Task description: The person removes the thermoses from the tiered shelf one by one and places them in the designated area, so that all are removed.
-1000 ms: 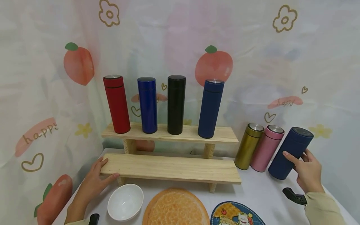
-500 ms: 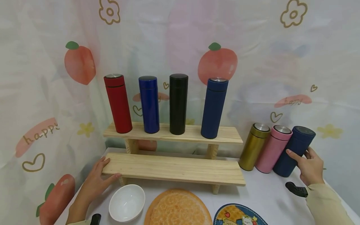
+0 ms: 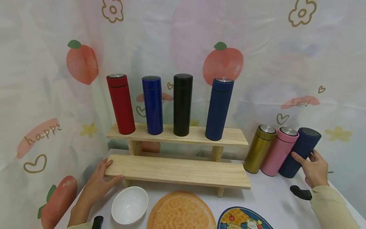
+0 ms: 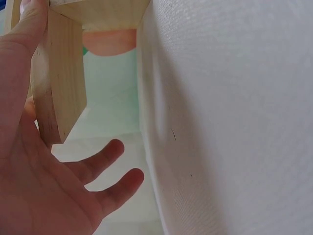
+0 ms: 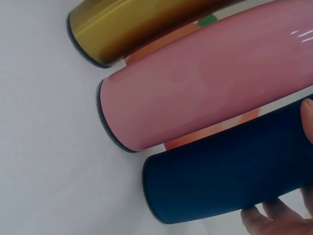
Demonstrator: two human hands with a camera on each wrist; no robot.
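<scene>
Right hand [image 3: 314,170], at the lower right of the head view, gripped the dark blue flask [image 3: 300,152], fingers curled around its side; the flask stood on the white table [image 3: 266,200] just beside the pink flask [image 3: 279,151] and the gold flask [image 3: 259,149]. Left hand [image 3: 97,184], lower left, rested with straight fingers on the end of the lower wooden shelf [image 3: 177,171]. Nearby sat a white bowl [image 3: 130,205].

Right hand [image 3: 314,170] grips the navy flask [image 3: 299,152] beside pink flask [image 3: 279,151] near the desk's right edge; left hand [image 3: 95,186] rests on the lower shelf [image 3: 177,170].
</scene>
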